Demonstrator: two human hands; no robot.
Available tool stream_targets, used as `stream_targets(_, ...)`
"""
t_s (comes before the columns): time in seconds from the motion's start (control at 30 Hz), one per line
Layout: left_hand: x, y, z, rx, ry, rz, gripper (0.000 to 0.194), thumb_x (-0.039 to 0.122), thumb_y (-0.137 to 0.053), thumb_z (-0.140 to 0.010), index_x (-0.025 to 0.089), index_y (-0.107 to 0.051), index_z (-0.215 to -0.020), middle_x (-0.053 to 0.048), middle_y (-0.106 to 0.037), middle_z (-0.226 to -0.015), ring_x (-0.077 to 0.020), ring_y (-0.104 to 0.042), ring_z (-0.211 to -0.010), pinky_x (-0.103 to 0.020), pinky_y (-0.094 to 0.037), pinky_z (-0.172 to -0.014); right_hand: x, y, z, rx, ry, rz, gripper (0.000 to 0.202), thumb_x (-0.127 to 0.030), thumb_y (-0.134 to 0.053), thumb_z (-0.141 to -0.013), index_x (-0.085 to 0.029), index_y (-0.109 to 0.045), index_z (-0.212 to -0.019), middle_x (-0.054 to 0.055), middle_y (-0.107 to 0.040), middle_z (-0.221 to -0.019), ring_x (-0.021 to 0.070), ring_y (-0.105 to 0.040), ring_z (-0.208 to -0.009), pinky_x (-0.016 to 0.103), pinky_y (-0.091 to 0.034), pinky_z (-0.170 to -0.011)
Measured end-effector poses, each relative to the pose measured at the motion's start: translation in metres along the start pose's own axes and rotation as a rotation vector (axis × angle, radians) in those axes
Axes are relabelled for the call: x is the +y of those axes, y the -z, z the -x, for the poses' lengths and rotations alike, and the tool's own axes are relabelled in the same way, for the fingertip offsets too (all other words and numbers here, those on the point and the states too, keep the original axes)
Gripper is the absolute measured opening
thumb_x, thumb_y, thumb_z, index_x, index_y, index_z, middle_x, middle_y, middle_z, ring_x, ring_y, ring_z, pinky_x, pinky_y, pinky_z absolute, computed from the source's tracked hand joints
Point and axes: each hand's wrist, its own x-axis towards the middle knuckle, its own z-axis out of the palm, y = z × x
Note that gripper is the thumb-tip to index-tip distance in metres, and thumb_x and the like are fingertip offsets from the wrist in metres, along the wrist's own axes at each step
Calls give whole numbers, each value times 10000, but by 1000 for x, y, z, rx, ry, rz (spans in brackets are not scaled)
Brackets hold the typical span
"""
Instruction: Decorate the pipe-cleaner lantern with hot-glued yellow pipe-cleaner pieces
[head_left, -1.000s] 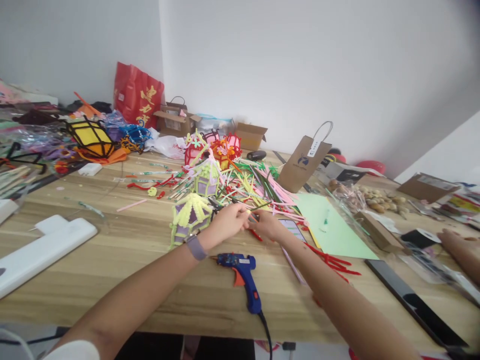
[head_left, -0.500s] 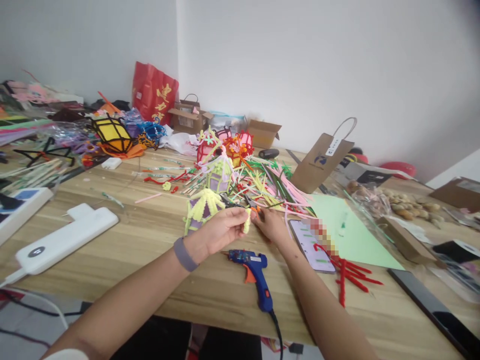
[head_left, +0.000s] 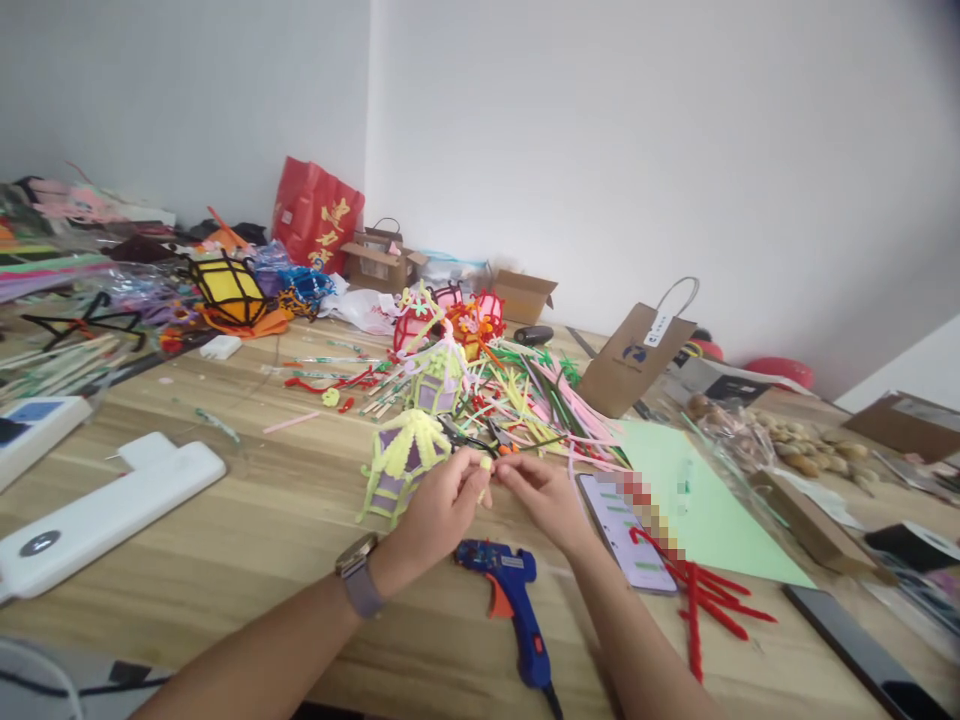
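Note:
My left hand (head_left: 448, 500), with a watch on its wrist, pinches a small yellow fuzzy piece (head_left: 486, 466) between thumb and fingers. Just right of it, my right hand (head_left: 541, 492) has its fingers closed near the piece; whether they hold anything is too small to tell. Left of my hands stands a yellow and purple lantern-like model (head_left: 401, 465). A similar purple and yellow one (head_left: 437, 385) stands behind it. Dark-bladed pliers (head_left: 499, 432) lie right behind my fingertips. Below my hands lies a blue glue gun (head_left: 514, 590) with an orange trigger.
Colourful pipe cleaners (head_left: 555, 390) spread behind my hands. To the right are a phone (head_left: 626, 545), red pipe cleaners (head_left: 695, 620), a green sheet (head_left: 720, 510) and a paper bag (head_left: 630, 360). A white power strip (head_left: 112, 520) lies at left.
My right hand has moved off the orange-handled tool and come up beside my left hand. The left hand has turned, still holding the yellow piece. The view has tilted slightly upward.

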Motion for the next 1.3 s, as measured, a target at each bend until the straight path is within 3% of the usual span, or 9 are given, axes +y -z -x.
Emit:
stream_targets(0.13, 2, -3, 3, 24, 42, 90, 257, 413, -451, -917, 186, -541, -998, 42, -573, -616, -80, -515, -443, -181, -374, -441, -13, -14, 6, -123, -62, -457, 243, -447, -692, -778, -207, -679, -809, -12, -633, -646, 142, -589, -611, 285, -479, -647)
stream_targets(0.33, 1, -8, 5, -70, 113, 231, 401, 516, -455, -897, 192, -536, -1120, 38, -600, -567, -101, -553, -379, -168, -350, -358, -13, -19, 11, -182, -237, -730, 263, -434, -784, -681, -200, -678, -735, -25, -619, -592, 120, -546, -481, 291, -454, -569)
stream_targets(0.47, 13, -1, 13, -49, 35, -7, 464, 515, -433, -912, 193, -532, -1232, 47, -583, -518, -106, -525, -381, -193, -368, -409, -20, -16, 10, -145, -309, -754, 360, -495, -810, -602, -182, -644, -668, -21, -589, -580, 107, -502, -485, 258, -405, -516)
stream_targets(0.57, 29, 23, 22, 143, -74, -296, 392, 476, -460, -913, 187, -589, -1145, 38, -584, -541, -116, -552, -492, -206, -372, -497, -22, -9, 5, -48, -327, -578, 354, -472, -806, -586, -181, -612, -642, -50, -513, -539, 74, -401, -482, 213, -319, -478)
stream_targets(0.73, 33, 82, 24, 516, -44, -548, 268, 363, -486, -890, 184, -599, -1056, -25, -674, -816, -146, -583, -704, -235, -422, -642, -11, 6, -3, -168, -423, -34, 279, -457, -634, -687, -180, -622, -658, -55, -479, -512, 73, -337, -453, 211, -262, -448)
stream_targets(0.9, 17, 108, 12, 240, -9, -641, 249, 414, -553, -832, 196, -674, -830, -52, -707, -892, -223, -566, -904, -306, -423, -805, -3, 4, -4, -216, -451, 197, 241, -379, -551, -707, -173, -660, -645, -49, -472, -455, 85, -349, -417, 225, -263, -432)
stream_targets(1.07, 14, 108, 2, -5, 30, -545, 279, 405, -555, -812, 172, -709, -812, -34, -705, -781, -194, -586, -743, -270, -417, -671, -4, 3, -7, -197, -448, 428, 197, -247, -572, -668, -182, -563, -483, -17, -523, -482, 111, -420, -471, 246, -263, -482)
stream_targets(1.2, 14, 105, -3, 41, 91, -354, 272, 395, -575, -784, 148, -686, -764, -14, -689, -717, -154, -581, -633, -234, -405, -583, -25, 17, 4, -153, -459, 618, 354, -393, -533, -797, -192, -581, -510, 56, -594, -560, 167, -507, -544, 272, -263, -520)
stream_targets(1.3, 12, 103, -4, 152, 119, -284, 269, 397, -597, -768, 144, -689, -758, -16, -701, -723, -155, -596, -643, -232, -422, -590, -47, 19, 33, -349, -531, 829, 460, -539, -520, -828, -208, -598, -518, 77, -636, -598, 188, -556, -550, 276, -268, -511)
